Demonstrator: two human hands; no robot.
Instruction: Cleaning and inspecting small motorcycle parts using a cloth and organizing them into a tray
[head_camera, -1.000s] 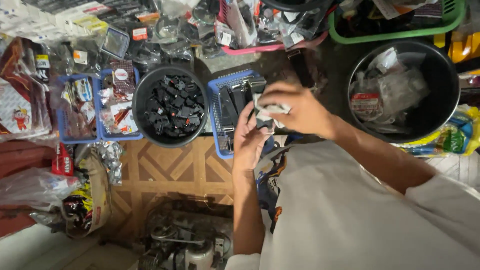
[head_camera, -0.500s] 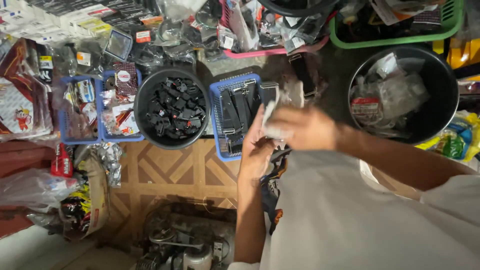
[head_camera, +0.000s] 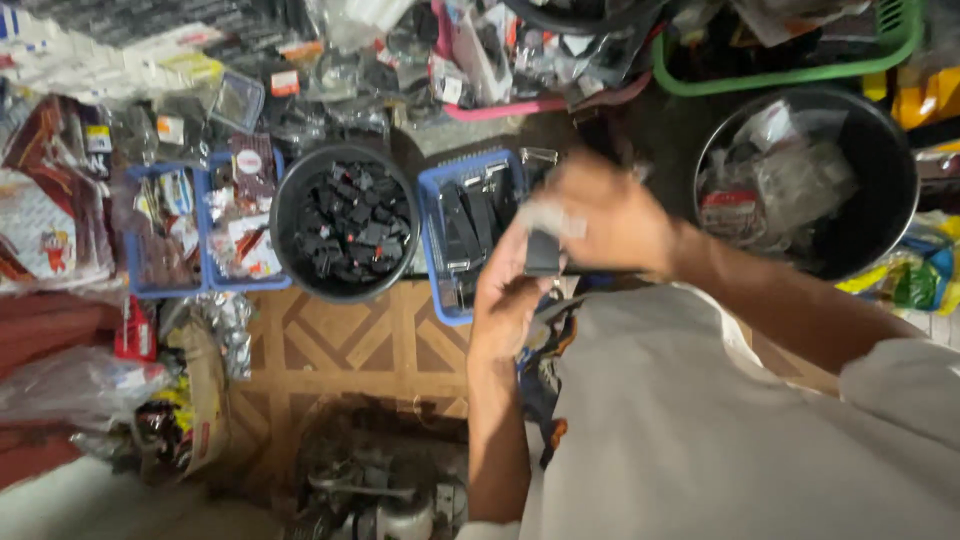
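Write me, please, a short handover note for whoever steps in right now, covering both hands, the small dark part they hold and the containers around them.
Left hand: raised above the blue tray, fingers on the lower end of a small dark part.
Right hand: blurred, over the top of the same part; a scrap of pale wrapping seems to sit between its fingers, though the blur hides the exact grip.
Nearby: the blue tray holds long dark pieces; the black round tub to its left is full of small black parts; the black bucket on the right holds clear bagged items.
Done: the part is up in both hands.
Left: it is not set down in any container.
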